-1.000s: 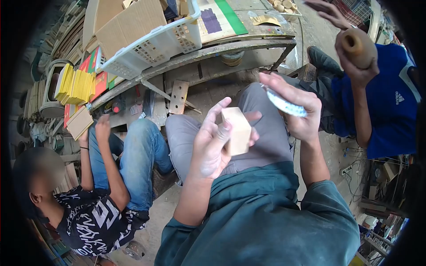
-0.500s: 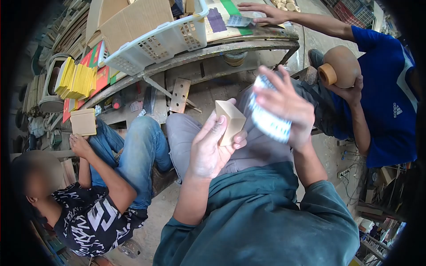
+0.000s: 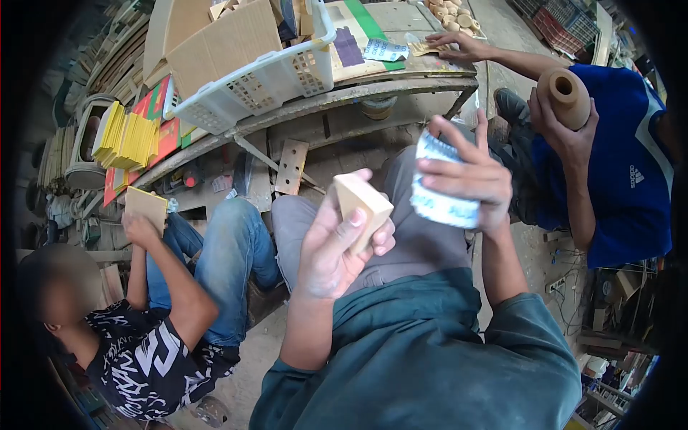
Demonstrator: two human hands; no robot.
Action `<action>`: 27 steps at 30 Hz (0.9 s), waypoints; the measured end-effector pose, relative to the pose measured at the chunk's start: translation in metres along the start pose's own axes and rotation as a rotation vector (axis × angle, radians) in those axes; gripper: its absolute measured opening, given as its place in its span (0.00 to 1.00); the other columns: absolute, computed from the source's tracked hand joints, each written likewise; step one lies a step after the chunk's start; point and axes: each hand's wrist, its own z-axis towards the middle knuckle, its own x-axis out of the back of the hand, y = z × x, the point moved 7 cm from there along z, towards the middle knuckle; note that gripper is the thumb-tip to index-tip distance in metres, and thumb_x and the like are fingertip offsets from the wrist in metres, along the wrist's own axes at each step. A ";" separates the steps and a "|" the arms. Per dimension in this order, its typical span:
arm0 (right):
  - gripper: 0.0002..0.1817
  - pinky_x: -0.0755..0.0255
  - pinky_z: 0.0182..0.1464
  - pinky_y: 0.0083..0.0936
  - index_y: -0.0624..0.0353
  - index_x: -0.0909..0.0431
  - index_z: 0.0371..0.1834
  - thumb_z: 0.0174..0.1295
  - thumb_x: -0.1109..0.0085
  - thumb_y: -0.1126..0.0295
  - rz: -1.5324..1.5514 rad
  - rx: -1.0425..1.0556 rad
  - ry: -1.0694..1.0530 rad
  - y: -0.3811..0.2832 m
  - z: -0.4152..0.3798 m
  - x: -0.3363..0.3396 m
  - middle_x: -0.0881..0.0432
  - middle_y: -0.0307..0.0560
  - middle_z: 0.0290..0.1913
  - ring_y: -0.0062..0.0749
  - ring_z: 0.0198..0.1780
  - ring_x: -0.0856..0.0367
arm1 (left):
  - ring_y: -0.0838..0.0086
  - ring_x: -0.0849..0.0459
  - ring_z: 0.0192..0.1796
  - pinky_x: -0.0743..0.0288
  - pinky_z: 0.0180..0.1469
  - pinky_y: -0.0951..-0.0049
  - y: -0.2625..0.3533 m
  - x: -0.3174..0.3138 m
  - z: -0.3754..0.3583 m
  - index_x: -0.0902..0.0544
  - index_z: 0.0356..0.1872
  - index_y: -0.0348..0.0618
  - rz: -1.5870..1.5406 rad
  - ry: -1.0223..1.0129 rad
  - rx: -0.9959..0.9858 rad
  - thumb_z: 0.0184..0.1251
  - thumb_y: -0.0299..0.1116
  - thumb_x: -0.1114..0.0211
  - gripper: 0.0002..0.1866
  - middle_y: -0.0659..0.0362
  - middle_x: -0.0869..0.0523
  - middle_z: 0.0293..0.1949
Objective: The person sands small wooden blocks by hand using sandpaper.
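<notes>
My left hand (image 3: 335,240) is wrapped round a pale wooden block (image 3: 364,204) with slanted faces, held tilted above my lap. In my right hand (image 3: 473,175) is a bent sheet of sandpaper (image 3: 444,197), its white back printed in blue letters facing me. The sheet is gripped by the fingers and hangs just right of the block, apart from it. My right index finger sticks up, and the rough side of the sheet is hidden.
A white plastic basket (image 3: 261,89) with cardboard stands on the bench (image 3: 373,89). Yellow-edged pieces (image 3: 127,140) are stacked left. The left co-worker holds a flat board (image 3: 147,208). The right co-worker holds a wooden vase (image 3: 566,104) and touches the bench beside another printed sheet (image 3: 385,50).
The block has turned and tilted in my left hand. My right hand has shifted slightly with the sandpaper. The right co-worker's vase now points its mouth upward; the left co-worker's board has turned.
</notes>
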 end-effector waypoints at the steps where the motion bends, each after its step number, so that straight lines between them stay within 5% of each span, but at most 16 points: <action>1: 0.12 0.72 0.73 0.55 0.47 0.12 0.37 0.48 0.29 0.65 0.069 -0.026 0.096 0.005 -0.004 0.006 0.12 0.40 0.42 0.52 0.62 0.24 | 0.73 0.22 0.39 0.24 0.36 0.71 0.000 0.007 -0.007 0.39 0.62 0.46 0.144 0.203 -0.074 0.69 0.25 0.43 0.23 0.45 0.25 0.54; 4: 0.12 0.71 0.74 0.54 0.48 0.12 0.38 0.49 0.31 0.66 0.177 0.047 0.131 -0.009 0.008 0.006 0.12 0.42 0.43 0.53 0.62 0.24 | 0.76 0.23 0.29 0.28 0.24 0.78 0.002 0.002 0.003 0.37 0.57 0.44 0.302 0.180 -0.032 0.68 0.24 0.41 0.20 0.50 0.22 0.43; 6: 0.11 0.72 0.74 0.56 0.46 0.12 0.41 0.54 0.36 0.64 0.203 0.112 0.054 -0.018 0.018 -0.004 0.13 0.38 0.44 0.50 0.64 0.26 | 0.79 0.28 0.21 0.36 0.17 0.85 0.002 -0.001 0.005 0.34 0.53 0.43 0.493 0.165 -0.042 0.73 0.32 0.45 0.13 0.52 0.21 0.35; 8: 0.11 0.74 0.74 0.56 0.44 0.12 0.41 0.54 0.36 0.64 0.284 0.169 -0.032 -0.027 0.030 -0.018 0.13 0.35 0.45 0.49 0.64 0.26 | 0.83 0.32 0.16 0.42 0.14 0.87 -0.006 0.002 0.003 0.31 0.50 0.40 0.137 0.162 0.040 0.78 0.44 0.56 0.16 0.51 0.20 0.32; 9: 0.13 0.77 0.73 0.60 0.39 0.13 0.44 0.54 0.35 0.65 0.257 0.185 -0.148 -0.031 0.035 -0.025 0.13 0.33 0.47 0.47 0.65 0.27 | 0.84 0.37 0.13 0.46 0.12 0.87 -0.012 0.007 0.002 0.27 0.46 0.38 0.042 0.138 0.066 0.78 0.51 0.66 0.26 0.49 0.20 0.30; 13: 0.18 0.79 0.70 0.66 0.32 0.15 0.48 0.53 0.33 0.67 -0.150 0.133 -0.152 0.004 0.045 -0.038 0.15 0.30 0.51 0.43 0.67 0.29 | 0.85 0.41 0.10 0.51 0.10 0.85 -0.009 0.005 -0.006 0.25 0.45 0.35 0.233 0.146 0.295 0.78 0.49 0.63 0.25 0.48 0.20 0.28; 15: 0.17 0.83 0.70 0.67 0.35 0.14 0.46 0.52 0.35 0.67 0.122 0.149 -0.079 -0.002 0.043 -0.032 0.15 0.29 0.50 0.44 0.67 0.30 | 0.84 0.39 0.11 0.50 0.11 0.86 -0.008 0.013 -0.010 0.25 0.45 0.37 0.141 0.292 0.318 0.78 0.48 0.63 0.24 0.49 0.20 0.27; 17: 0.15 0.85 0.69 0.67 0.35 0.14 0.46 0.54 0.37 0.66 0.297 0.211 -0.218 -0.023 0.041 -0.035 0.14 0.29 0.49 0.44 0.67 0.29 | 0.84 0.38 0.13 0.49 0.11 0.86 -0.011 0.033 -0.016 0.26 0.48 0.40 0.074 0.365 0.255 0.78 0.48 0.62 0.23 0.50 0.21 0.28; 19: 0.13 0.87 0.69 0.66 0.34 0.14 0.44 0.56 0.37 0.65 0.338 0.245 -0.326 -0.024 0.038 -0.045 0.14 0.29 0.48 0.43 0.66 0.28 | 0.83 0.38 0.12 0.47 0.12 0.84 -0.015 0.038 -0.014 0.27 0.50 0.42 0.241 0.323 0.297 0.78 0.46 0.61 0.20 0.51 0.21 0.30; 21: 0.14 0.86 0.69 0.66 0.36 0.13 0.44 0.53 0.34 0.65 0.018 0.119 -0.198 -0.002 0.039 -0.039 0.14 0.29 0.48 0.43 0.66 0.29 | 0.81 0.36 0.12 0.46 0.12 0.83 -0.024 0.032 -0.014 0.27 0.50 0.43 0.143 0.186 0.405 0.78 0.45 0.61 0.18 0.52 0.21 0.32; 22: 0.14 0.85 0.69 0.67 0.36 0.13 0.44 0.52 0.33 0.65 -0.161 0.046 -0.155 0.008 0.042 -0.033 0.14 0.29 0.48 0.44 0.67 0.29 | 0.79 0.31 0.16 0.43 0.14 0.83 -0.022 0.021 -0.008 0.28 0.50 0.43 0.067 0.075 0.340 0.78 0.42 0.60 0.16 0.52 0.20 0.35; 24: 0.16 0.84 0.69 0.68 0.37 0.14 0.45 0.50 0.33 0.65 0.051 0.063 -0.066 -0.001 0.043 -0.018 0.15 0.31 0.49 0.44 0.67 0.29 | 0.77 0.26 0.19 0.39 0.16 0.82 -0.019 0.006 -0.002 0.28 0.51 0.44 0.004 -0.051 0.273 0.77 0.40 0.58 0.14 0.53 0.20 0.37; 26: 0.19 0.86 0.69 0.69 0.37 0.14 0.46 0.48 0.35 0.70 0.126 0.203 -0.219 -0.030 0.040 -0.028 0.16 0.28 0.51 0.40 0.68 0.31 | 0.72 0.18 0.36 0.24 0.28 0.77 -0.006 0.021 -0.006 0.31 0.54 0.45 0.057 0.258 0.051 0.76 0.34 0.56 0.12 0.53 0.21 0.46; 27: 0.21 0.87 0.68 0.70 0.36 0.15 0.46 0.48 0.37 0.71 0.189 0.241 -0.326 -0.043 0.034 -0.040 0.16 0.26 0.52 0.38 0.69 0.32 | 0.70 0.19 0.50 0.19 0.45 0.69 -0.006 0.034 -0.009 0.33 0.57 0.49 0.138 0.412 0.026 0.75 0.31 0.57 0.13 0.56 0.24 0.52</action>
